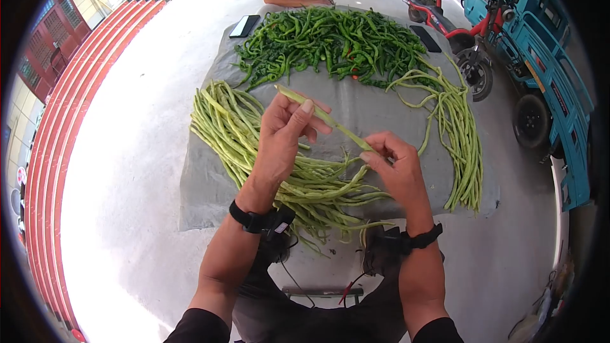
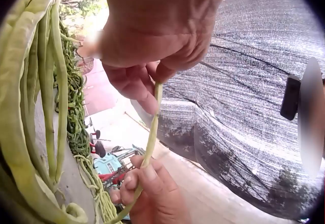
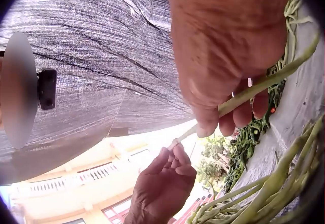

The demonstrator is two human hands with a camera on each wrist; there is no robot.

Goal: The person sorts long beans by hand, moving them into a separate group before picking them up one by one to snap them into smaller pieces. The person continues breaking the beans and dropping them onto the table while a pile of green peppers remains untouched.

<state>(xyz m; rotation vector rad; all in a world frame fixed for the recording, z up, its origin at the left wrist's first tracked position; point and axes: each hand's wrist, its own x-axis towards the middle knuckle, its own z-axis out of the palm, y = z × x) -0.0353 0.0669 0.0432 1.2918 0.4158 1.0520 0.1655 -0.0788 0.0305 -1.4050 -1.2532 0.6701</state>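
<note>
Long bean (image 1: 344, 130) is hanging in the air over the grey tabletop (image 1: 363, 98), between the person's two hands. The left hand (image 1: 281, 134) is pinching it near one end, and the right hand (image 1: 399, 166) is pinching it farther along, with thumb and fingers. To do this well, I think both hands should be squeezing softly, because a hard squeeze could be squashing the bean. They should also be keeping the middle part straight, so no bend is starting in the wrong spot. Staying up above the big pile of beans (image 1: 232, 130) is a good idea too, so the bean is not catching on them.

The bean is lying on a slant. In the head view, its long line is going from the upper left down to the lower right. The end by the left hand is sticking out past the thumb and pointing away from the person, to the left. In the right wrist view, the other part is running on past the right hand and curving a little.
</note>
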